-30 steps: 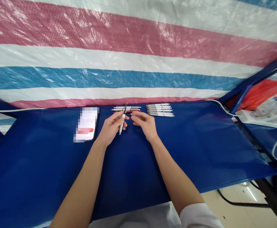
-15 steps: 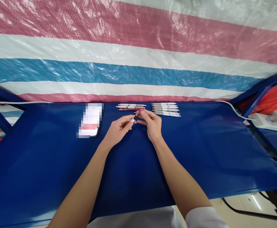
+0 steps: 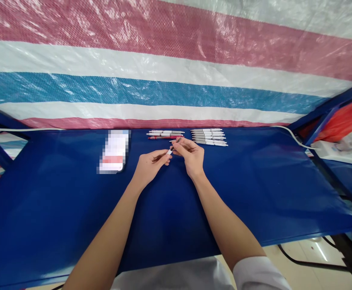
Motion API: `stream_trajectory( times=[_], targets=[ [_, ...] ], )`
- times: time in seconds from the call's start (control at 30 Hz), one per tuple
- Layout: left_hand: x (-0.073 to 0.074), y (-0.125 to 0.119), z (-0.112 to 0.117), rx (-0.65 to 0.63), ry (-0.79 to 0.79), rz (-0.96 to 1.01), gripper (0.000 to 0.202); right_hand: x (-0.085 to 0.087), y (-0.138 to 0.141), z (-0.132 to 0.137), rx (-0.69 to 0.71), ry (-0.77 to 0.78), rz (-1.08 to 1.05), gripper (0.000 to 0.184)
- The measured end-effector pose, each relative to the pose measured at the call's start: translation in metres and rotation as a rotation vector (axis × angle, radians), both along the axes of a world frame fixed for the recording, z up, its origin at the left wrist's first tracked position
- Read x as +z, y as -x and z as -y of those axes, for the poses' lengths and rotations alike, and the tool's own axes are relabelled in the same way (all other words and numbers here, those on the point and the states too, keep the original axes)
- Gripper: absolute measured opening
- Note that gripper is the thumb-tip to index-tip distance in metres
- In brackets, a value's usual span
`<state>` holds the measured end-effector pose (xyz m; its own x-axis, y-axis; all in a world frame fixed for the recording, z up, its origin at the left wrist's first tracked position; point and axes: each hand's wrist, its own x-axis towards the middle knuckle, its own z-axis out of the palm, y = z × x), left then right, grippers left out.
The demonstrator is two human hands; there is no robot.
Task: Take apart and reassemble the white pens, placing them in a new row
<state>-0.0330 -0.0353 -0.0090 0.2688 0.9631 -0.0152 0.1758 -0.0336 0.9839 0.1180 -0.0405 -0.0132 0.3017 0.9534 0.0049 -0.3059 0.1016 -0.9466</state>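
Observation:
Between both hands, over the blue tabletop, is a pen (image 3: 170, 152) with a white barrel and a dark part towards its upper end. My left hand (image 3: 152, 164) pinches the white lower part between thumb and fingers. With thumb and fingertips closed, my right hand (image 3: 190, 155) grips the dark upper part, which its fingers partly cover. Just behind the hands lies a small group of white pens (image 3: 165, 133), with a red pen (image 3: 160, 137) in front of them. To their right, several white and grey pens (image 3: 208, 136) lie side by side in a row.
A phone (image 3: 114, 153) with a blurred-out screen lies on the blue tabletop (image 3: 58, 201) at left. Striped plastic sheeting (image 3: 163, 92) hangs along the back edge. A white cable (image 3: 295, 137) runs at right near a white box (image 3: 338, 151) and a red bag (image 3: 347, 125).
My right hand's fingers have closed in more around the pen's dark part, with less of it showing. The whole view has shifted slightly; the pens and phone lie as before.

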Motion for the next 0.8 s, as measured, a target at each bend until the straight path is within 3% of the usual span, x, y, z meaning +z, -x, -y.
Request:
stream_trajectory(
  times=[0.27, 0.5, 0.63, 0.8],
  targets=[
    [0.001, -0.001, 0.003, -0.103, 0.019, -0.006, 0.042, 0.012, -0.002, 0.001, -0.047, -0.03, -0.077, 0.029],
    [0.01, 0.004, -0.003, -0.101, -0.031, -0.057, 0.037, 0.019, -0.019, -0.009, -0.249, -0.101, -0.124, 0.033],
    [0.01, 0.001, -0.01, 0.01, 0.06, 0.19, 0.037, 0.011, -0.023, -0.013, -0.265, -0.084, -0.187, 0.036],
    [0.003, -0.01, -0.021, 0.122, 0.172, 0.538, 0.033, -0.003, -0.019, -0.015, -0.139, -0.051, -0.234, 0.036]
  ],
)
